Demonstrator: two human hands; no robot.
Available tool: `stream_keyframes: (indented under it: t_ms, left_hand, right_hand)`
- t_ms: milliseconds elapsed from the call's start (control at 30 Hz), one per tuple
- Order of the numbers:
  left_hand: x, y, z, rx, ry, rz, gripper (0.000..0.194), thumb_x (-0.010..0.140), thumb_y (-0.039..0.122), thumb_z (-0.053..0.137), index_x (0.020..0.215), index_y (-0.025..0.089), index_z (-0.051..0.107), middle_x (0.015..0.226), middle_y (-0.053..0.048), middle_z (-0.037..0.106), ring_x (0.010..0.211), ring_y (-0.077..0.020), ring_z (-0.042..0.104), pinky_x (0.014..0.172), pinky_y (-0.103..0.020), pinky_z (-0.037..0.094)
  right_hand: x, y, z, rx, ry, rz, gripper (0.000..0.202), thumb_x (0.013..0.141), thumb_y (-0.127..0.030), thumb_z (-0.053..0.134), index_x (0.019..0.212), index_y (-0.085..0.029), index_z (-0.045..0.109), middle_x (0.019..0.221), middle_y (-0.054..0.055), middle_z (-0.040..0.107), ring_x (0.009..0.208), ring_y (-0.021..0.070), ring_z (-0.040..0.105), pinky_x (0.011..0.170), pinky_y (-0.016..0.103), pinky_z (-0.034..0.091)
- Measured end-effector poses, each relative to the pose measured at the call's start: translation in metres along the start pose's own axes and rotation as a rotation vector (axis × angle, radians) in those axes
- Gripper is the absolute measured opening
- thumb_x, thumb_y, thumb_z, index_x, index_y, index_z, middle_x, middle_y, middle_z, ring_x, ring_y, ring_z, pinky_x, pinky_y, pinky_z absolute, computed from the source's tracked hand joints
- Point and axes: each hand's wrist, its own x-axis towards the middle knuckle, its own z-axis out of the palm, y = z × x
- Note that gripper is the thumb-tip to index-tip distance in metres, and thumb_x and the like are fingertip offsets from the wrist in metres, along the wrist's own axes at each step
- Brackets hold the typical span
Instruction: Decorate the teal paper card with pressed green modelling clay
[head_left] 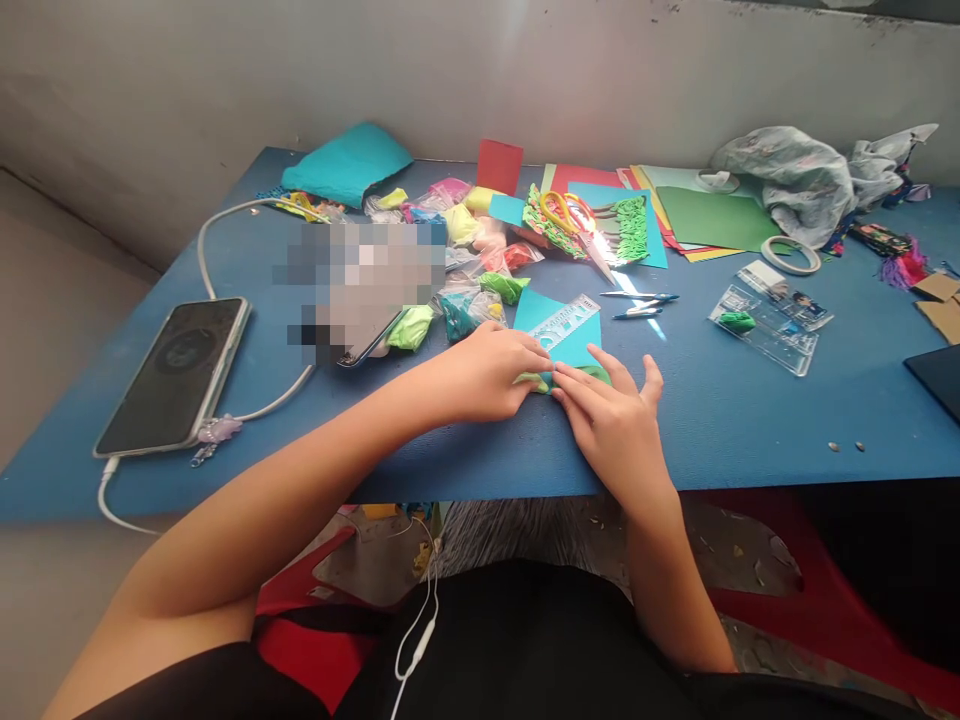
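Both hands meet at the lower edge of a blue card (581,330) lying on the table. Soft light-green clay (598,373) runs along that edge, partly hidden by fingers. My left hand (491,372) is closed, its fingertips pressed together on the clay at the left. From the right, my right hand (619,415) pinches at the same strip with thumb and forefinger, while its other fingers stick out. A clear ruler (564,322) with cut-out shapes lies slanted across the card, just beyond the fingertips.
Bagged coloured clay (459,312) crowds the left side near a phone (176,375) on a cable. Scissors (592,245), pens (637,304), coloured paper (716,215), a tape roll (790,255) and a clear plastic case (772,325) lie behind and right. The blue table's (750,430) front edge is close.
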Motion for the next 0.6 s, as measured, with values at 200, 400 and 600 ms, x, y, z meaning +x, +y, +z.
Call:
stream_keyframes:
  t_ms: [200,400,600]
  left_hand:
    - [-0.003,0.012,-0.003,0.024,-0.183,0.043,0.03,0.091,0.027,0.056,0.119,0.022,0.067,0.135,-0.012,0.06,0.126,-0.0275,0.055,0.101,-0.045,0.042]
    - [-0.005,0.019,0.0,0.103,-0.162,0.043,0.032,0.092,0.028,0.054,0.121,0.021,0.065,0.134,-0.013,0.06,0.121,-0.0281,0.058,0.097,-0.042,0.046]
    - [-0.003,0.016,-0.002,0.052,-0.204,0.022,0.035,0.092,0.025,0.053,0.125,0.018,0.062,0.137,-0.012,0.058,0.127,-0.0272,0.054,0.1,-0.042,0.045]
  right_hand:
    - [-0.007,0.004,-0.005,0.02,0.111,0.092,0.026,0.1,-0.03,0.046,0.1,-0.023,0.071,0.11,0.003,0.075,0.119,0.0258,0.06,0.112,0.055,0.019]
    - [-0.01,0.002,-0.006,0.013,0.129,0.123,0.025,0.096,-0.037,0.052,0.094,-0.025,0.074,0.108,0.003,0.075,0.119,0.0279,0.059,0.112,0.058,0.019]
    - [-0.006,0.0,-0.004,0.027,0.161,0.151,0.027,0.097,-0.036,0.05,0.086,-0.025,0.073,0.1,0.001,0.077,0.112,0.0263,0.063,0.111,0.053,0.022]
